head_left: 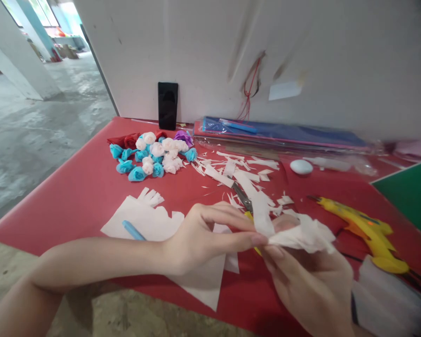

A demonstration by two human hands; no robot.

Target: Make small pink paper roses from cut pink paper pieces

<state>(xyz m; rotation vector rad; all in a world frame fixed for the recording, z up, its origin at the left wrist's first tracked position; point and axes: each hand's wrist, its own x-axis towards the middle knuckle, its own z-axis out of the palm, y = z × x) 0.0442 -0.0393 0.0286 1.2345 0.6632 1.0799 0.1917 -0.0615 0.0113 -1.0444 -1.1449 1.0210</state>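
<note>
A white paper flower (307, 232) is pinched between the thumb and fingers of my right hand (312, 281). A white paper strip (259, 201) stands up from its base, and my left hand (214, 231) grips the lower end of that strip between thumb and fingers. The fingertips of both hands meet where strip and flower join. Partly hidden behind my hands lie scissors (243, 196) with yellow handles. Under my left forearm is a cut white sheet (196, 276), with a light blue pen (132, 230) on it.
Finished blue, white, red and purple paper flowers (157, 150) lie at the back left, near a phone (168, 106) leaning on the wall. White paper scraps (217, 175) cover the middle. A yellow glue gun (361, 229) lies right, a white egg-shaped object (301, 167) behind it. Wrapped blue sheets (284, 133) line the wall.
</note>
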